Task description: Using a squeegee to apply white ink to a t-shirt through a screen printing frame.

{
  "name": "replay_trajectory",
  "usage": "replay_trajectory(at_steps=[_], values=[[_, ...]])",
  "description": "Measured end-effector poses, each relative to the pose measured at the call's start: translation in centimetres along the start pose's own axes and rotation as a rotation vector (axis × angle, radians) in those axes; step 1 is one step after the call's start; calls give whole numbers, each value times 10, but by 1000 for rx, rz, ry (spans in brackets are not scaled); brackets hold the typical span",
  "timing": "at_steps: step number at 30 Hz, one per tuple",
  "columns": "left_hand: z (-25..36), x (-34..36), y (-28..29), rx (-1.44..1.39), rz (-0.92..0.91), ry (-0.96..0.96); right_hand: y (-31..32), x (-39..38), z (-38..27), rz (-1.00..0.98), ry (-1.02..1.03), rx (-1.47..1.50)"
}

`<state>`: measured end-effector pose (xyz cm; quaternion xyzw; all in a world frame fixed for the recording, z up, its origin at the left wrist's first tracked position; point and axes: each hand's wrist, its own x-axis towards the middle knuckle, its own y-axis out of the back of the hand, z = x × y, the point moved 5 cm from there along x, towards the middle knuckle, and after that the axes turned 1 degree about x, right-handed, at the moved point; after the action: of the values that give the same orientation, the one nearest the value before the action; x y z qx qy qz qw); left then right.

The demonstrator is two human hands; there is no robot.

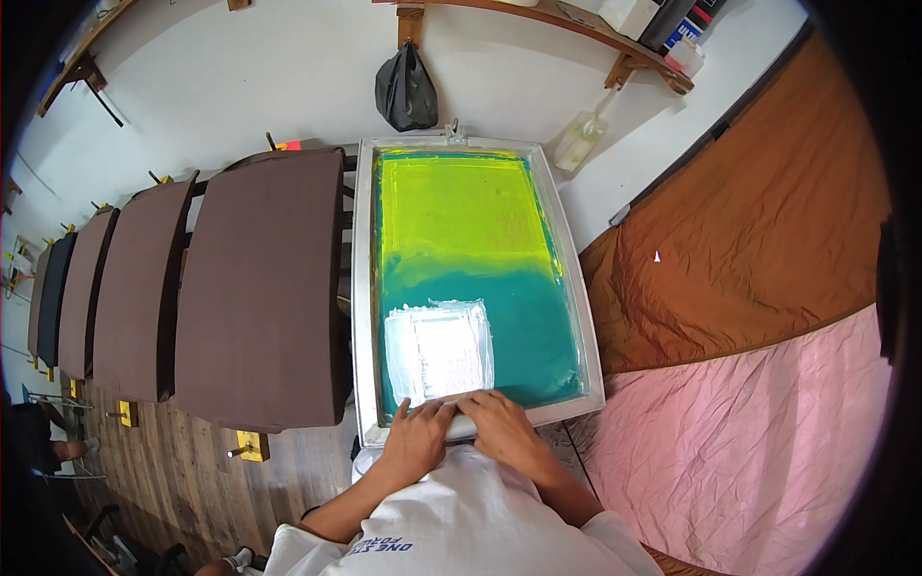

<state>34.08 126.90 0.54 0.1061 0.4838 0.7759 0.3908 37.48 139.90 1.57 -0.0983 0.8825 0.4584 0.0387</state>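
A screen-printing frame [593,360] with a pale metal rim lies directly before me. Its mesh is teal [523,331], with a yellow-green ink area [456,197] across the far half. A patch of white ink [437,350] covers the near left part. At the near edge of that patch, my left hand [418,440] and my right hand [499,427] are side by side, almost touching. Their fingers are closed on what looks like a squeegee, of which only a thin brownish edge [463,395] shows; the rest is hidden beneath my fingers.
Brown-covered printing boards [264,288] stand in a row to the left. Brown fabric [730,230] and pink fabric [740,432] hang or lie at the right. A black bag [405,88] and a bottle [581,139] hang below the shelf [547,14]. Another person [62,446] is partly visible far left.
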Motion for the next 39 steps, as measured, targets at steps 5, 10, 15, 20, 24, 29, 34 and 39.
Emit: replay_trajectory(at_steps=[5, 10, 15, 20, 24, 29, 34, 39], values=[[-15, 56, 42, 14, 92, -54, 34, 58, 11, -29, -93, -78], [-61, 142, 54, 11, 138, -20, 52, 144, 47, -18, -56, -171], [-54, 134, 45, 5, 171, -3, 40, 136, 56, -52, -113, -140], [-39, 93, 21, -33, 242, -89, 23, 86, 37, 20, -101, -88], [-20, 52, 7, -68, 186, -64, 9, 43, 24, 22, -68, -25], [0, 8, -6, 0, 176, -115, -1, 3, 12, 14, -58, 33], [-13, 45, 21, 52, -88, -45, 14, 38, 20, -125, -59, 15], [-66, 114, 57, 145, 171, -12, 36, 140, 33, -62, -2, -139]])
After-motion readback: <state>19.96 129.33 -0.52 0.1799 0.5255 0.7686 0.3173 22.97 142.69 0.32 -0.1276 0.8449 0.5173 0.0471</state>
